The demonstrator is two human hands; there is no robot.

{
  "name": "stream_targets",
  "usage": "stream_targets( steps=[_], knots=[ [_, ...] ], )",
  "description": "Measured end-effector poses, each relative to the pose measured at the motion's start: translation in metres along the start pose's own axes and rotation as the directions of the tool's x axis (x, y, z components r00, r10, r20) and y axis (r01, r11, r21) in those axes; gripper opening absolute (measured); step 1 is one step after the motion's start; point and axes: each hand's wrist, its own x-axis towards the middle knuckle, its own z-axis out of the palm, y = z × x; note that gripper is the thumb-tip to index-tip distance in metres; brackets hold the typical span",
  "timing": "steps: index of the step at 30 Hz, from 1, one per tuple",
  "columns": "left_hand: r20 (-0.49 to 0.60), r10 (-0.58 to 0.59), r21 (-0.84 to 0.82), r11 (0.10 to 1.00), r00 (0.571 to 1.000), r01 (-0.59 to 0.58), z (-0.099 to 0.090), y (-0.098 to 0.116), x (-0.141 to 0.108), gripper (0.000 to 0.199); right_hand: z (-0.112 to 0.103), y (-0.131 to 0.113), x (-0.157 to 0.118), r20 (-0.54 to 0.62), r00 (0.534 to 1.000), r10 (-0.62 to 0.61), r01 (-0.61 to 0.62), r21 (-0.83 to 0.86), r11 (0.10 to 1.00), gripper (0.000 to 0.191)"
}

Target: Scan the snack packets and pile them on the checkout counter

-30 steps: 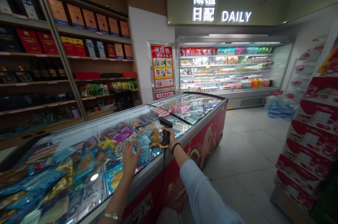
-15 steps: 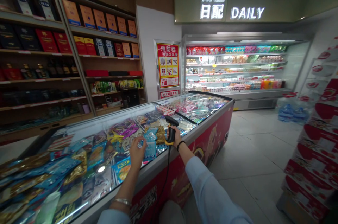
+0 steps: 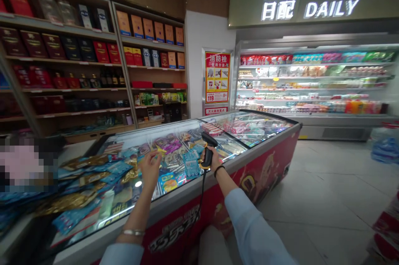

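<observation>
A black and yellow barcode scanner (image 3: 207, 156) is gripped in my right hand (image 3: 214, 160), its cable hanging down over the freezer's front. My left hand (image 3: 151, 166) hovers above the freezer glass, fingers loosely bent and apart, with nothing visible in them. Between my hands a light blue snack packet (image 3: 191, 162) lies on the glass top, close to the scanner. Further left, a heap of blue and gold packets (image 3: 116, 167) is spread over the lid. Below the glass of the chest freezer (image 3: 174, 211) are many colourful packs.
Shelves of boxes and bottles (image 3: 77, 50) line the left wall. A lit refrigerated display (image 3: 311, 82) stands at the back. At the far left is a person (image 3: 21, 161), blurred out. Water bottles (image 3: 385, 147) and red cartons (image 3: 388, 227) stand at the right.
The view has turned left, bringing the person and more shelving in. My left hand has moved left, away from the blue packet near the scanner, its fingers looser. My right hand still holds the scanner.
</observation>
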Motion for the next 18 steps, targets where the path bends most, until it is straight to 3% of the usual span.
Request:
stream_targets(
  steps=[3, 7, 12, 18],
  knots=[
    [-0.062, 0.019, 0.004, 1.0, 0.998, -0.019, -0.027, 0.005, 0.01, 0.026, 0.018, -0.001, -0.002, -0.01, 1.0, -0.014, 0.014, 0.0, 1.0, 0.025],
    [-0.096, 0.028, 0.018, 0.999, 0.995, -0.027, -0.061, 0.009, 0.02, 0.024, 0.057, 0.016, -0.002, 0.085, 0.996, -0.033, 0.033, 0.002, 0.999, 0.022],
    [-0.147, 0.07, 0.077, 0.995, 0.987, -0.059, -0.116, 0.005, 0.028, 0.022, 0.126, 0.066, -0.005, 0.257, 0.961, 0.104, -0.1, -0.031, 0.995, 0.023],
    [-0.288, -0.009, 0.024, 1.0, 0.957, 0.017, -0.182, -0.002, 0.031, 0.033, 0.193, 0.126, -0.014, 0.378, 0.906, 0.192, -0.181, -0.065, 0.981, 0.022]
  ],
)
